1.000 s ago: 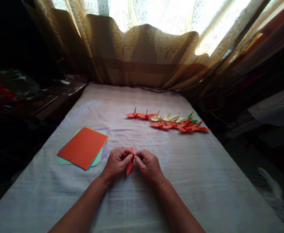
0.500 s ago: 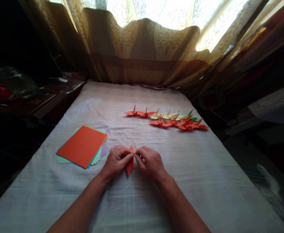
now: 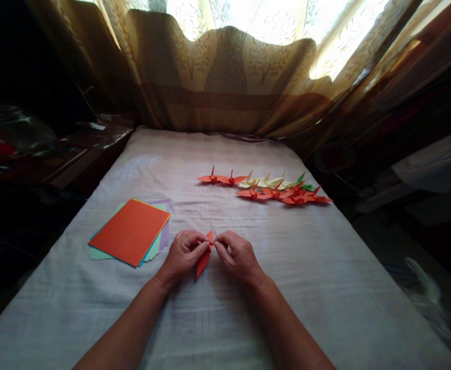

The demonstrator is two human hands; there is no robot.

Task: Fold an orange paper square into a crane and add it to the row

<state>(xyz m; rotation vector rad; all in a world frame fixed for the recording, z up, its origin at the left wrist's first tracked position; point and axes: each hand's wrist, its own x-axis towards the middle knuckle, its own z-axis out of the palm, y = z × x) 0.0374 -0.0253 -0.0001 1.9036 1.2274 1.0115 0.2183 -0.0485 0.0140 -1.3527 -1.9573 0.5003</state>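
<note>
Both hands, left hand (image 3: 182, 255) and right hand (image 3: 237, 255), pinch a half-folded orange paper (image 3: 203, 258), fingers clamped on its top. Finished paper cranes (image 3: 264, 187) lie beyond the fingers; the fold looks mid-crease.

Open cloth-covered table (image 3: 248, 318) all around both hands: clear at 6, and at 3 out to the right edge. At 9–10 of the left hand (image 3: 182, 253), paper stack (image 3: 130, 232) lies flat, near, not touching. At 12–1 of the right hand (image 3: 237, 254), row of folded cranes (image 3: 266, 188), well apart, bare cloth between. Curtain (image 3: 225, 77) blocks the far end at 12. Dark clutter (image 3: 36, 144) off table at 10.
</note>
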